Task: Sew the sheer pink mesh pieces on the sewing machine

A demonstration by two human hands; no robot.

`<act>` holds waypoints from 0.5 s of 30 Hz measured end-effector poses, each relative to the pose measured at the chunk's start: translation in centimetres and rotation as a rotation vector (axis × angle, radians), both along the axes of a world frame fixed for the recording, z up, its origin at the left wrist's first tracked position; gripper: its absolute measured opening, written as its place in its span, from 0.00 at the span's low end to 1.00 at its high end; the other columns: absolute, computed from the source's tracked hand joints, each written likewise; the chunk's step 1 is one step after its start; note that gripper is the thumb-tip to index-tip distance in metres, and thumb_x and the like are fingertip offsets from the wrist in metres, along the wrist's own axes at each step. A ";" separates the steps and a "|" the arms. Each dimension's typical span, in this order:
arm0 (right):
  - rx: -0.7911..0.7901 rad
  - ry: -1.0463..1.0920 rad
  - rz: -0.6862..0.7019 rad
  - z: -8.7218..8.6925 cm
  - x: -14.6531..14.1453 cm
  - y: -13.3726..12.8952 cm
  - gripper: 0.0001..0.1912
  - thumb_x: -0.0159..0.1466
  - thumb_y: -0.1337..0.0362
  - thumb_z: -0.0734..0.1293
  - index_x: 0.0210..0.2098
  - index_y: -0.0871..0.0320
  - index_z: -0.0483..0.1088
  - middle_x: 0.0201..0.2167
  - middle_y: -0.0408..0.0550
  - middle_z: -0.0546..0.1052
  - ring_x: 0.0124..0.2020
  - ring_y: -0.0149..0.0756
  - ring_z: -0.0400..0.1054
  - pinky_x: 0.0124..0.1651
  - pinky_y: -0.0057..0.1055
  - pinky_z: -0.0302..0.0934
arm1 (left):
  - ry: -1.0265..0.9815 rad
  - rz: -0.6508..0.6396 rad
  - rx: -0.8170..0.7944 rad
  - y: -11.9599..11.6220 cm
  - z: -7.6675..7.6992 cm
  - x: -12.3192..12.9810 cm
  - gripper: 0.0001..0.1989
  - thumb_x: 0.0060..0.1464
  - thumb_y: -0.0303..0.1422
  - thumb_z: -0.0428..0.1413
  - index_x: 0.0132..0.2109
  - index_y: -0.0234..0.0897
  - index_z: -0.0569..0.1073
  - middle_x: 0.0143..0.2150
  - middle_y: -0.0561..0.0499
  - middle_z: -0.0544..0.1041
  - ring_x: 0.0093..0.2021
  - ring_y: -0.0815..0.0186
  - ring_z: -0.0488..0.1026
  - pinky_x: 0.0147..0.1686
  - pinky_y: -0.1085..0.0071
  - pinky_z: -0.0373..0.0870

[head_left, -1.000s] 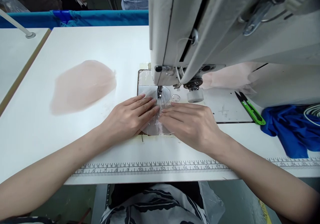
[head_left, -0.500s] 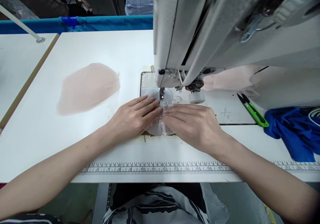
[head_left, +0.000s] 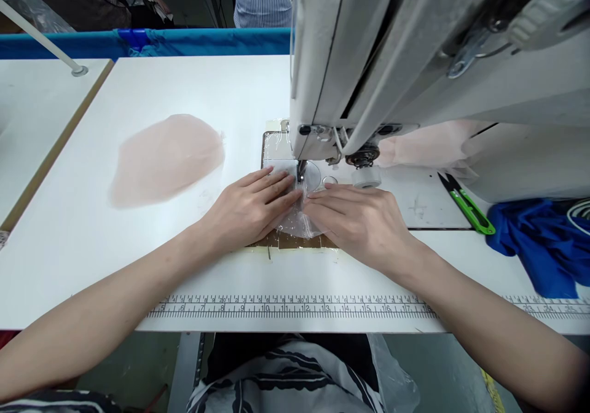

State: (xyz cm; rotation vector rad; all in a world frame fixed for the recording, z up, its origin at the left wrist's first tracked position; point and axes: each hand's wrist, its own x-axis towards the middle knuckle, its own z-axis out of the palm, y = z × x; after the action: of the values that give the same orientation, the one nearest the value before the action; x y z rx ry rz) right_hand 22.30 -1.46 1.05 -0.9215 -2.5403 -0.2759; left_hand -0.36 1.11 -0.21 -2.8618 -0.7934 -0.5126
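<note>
A thin, see-through whitish piece of fabric (head_left: pixel 297 224) lies under the presser foot (head_left: pixel 301 170) of the sewing machine (head_left: pixel 332 62). My left hand (head_left: pixel 253 207) rests palm down on its left side, fingers spread a little and lying flat. On the right side, my right hand (head_left: pixel 357 219) has its fingers pressed together, with the fingertips on the fabric's edge just right of the seam line. Both hands are close to the foot, on its near side. The undersides of the fingers are hidden.
A pale pink fabric piece (head_left: pixel 168 161) lies on the white table at left. More pink fabric (head_left: pixel 424 145) is behind the machine head. Green-handled snips (head_left: pixel 468 204) and blue cloth (head_left: pixel 544 241) sit at right. A ruler strip (head_left: pixel 299 307) runs along the front edge.
The see-through fabric has moved away from me under the foot, its near edge now farther from the table's front. Both hands have moved slightly forward with it.
</note>
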 end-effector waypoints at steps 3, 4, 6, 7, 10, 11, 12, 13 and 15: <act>0.023 -0.009 0.013 -0.1 0.0 0.1 0.14 0.65 0.77 0.61 0.32 0.60 0.76 0.32 0.43 0.82 0.32 0.33 0.76 0.35 0.30 0.66 | 0.005 -0.035 0.045 -0.1 0.2 0.0 0.15 0.66 0.30 0.50 0.55 0.33 0.74 0.56 0.45 0.76 0.59 0.59 0.72 0.62 0.57 0.69; 0.033 -0.006 0.019 -0.1 0.0 0.1 0.13 0.65 0.77 0.61 0.33 0.60 0.76 0.33 0.44 0.82 0.34 0.34 0.76 0.35 0.30 0.66 | 0.009 -0.051 0.063 -0.2 0.2 -0.1 0.15 0.66 0.29 0.50 0.55 0.33 0.75 0.55 0.46 0.77 0.58 0.60 0.73 0.62 0.58 0.69; 0.046 0.000 0.030 -0.1 0.0 0.1 0.12 0.65 0.77 0.62 0.34 0.61 0.77 0.36 0.45 0.83 0.36 0.35 0.77 0.36 0.30 0.67 | 0.018 -0.068 0.087 -0.4 0.3 -0.1 0.14 0.65 0.28 0.50 0.54 0.32 0.75 0.54 0.47 0.78 0.56 0.61 0.75 0.62 0.58 0.70; 0.049 0.000 0.036 -0.1 0.0 0.1 0.12 0.65 0.77 0.62 0.35 0.61 0.77 0.37 0.46 0.83 0.37 0.35 0.77 0.36 0.31 0.68 | 0.021 -0.066 0.092 -0.4 0.4 -0.1 0.14 0.65 0.28 0.50 0.54 0.32 0.75 0.54 0.46 0.78 0.56 0.61 0.75 0.61 0.58 0.70; 0.052 -0.007 0.042 -0.2 0.0 0.0 0.12 0.66 0.77 0.62 0.36 0.62 0.77 0.40 0.47 0.83 0.40 0.37 0.78 0.40 0.32 0.70 | 0.013 -0.062 0.091 -0.5 0.4 -0.2 0.14 0.65 0.28 0.50 0.54 0.30 0.75 0.53 0.45 0.78 0.55 0.60 0.75 0.62 0.57 0.69; 0.052 -0.011 0.041 -0.2 0.0 0.0 0.12 0.66 0.77 0.62 0.36 0.62 0.77 0.40 0.48 0.83 0.41 0.38 0.78 0.41 0.32 0.70 | 0.008 -0.059 0.085 -0.4 0.4 -0.2 0.14 0.65 0.28 0.50 0.54 0.30 0.75 0.53 0.45 0.78 0.56 0.60 0.75 0.62 0.57 0.69; 0.055 -0.016 0.037 -0.2 0.0 0.0 0.12 0.66 0.77 0.62 0.37 0.62 0.77 0.41 0.48 0.82 0.42 0.38 0.78 0.41 0.32 0.70 | 0.003 -0.055 0.080 -0.3 0.3 -0.2 0.14 0.65 0.28 0.50 0.54 0.30 0.75 0.54 0.45 0.78 0.56 0.60 0.75 0.62 0.56 0.69; 0.059 -0.022 0.033 -0.2 0.0 0.0 0.13 0.66 0.77 0.61 0.37 0.62 0.77 0.41 0.49 0.82 0.43 0.38 0.78 0.42 0.32 0.71 | 0.001 -0.050 0.076 -0.2 0.3 -0.2 0.15 0.65 0.28 0.50 0.54 0.30 0.75 0.54 0.44 0.78 0.56 0.59 0.75 0.63 0.56 0.68; 0.071 -0.037 0.025 -0.2 -0.1 0.1 0.13 0.67 0.76 0.61 0.37 0.62 0.77 0.42 0.49 0.82 0.44 0.38 0.78 0.42 0.32 0.71 | 0.008 -0.041 0.072 0.1 0.2 -0.3 0.15 0.65 0.29 0.50 0.54 0.30 0.74 0.54 0.43 0.77 0.57 0.59 0.74 0.63 0.56 0.68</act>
State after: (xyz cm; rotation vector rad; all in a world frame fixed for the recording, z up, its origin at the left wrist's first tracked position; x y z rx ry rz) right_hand 22.25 -1.40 0.81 -0.8645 -2.5560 -0.3767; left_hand -0.63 1.23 -0.01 -2.8173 -0.7015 -0.5239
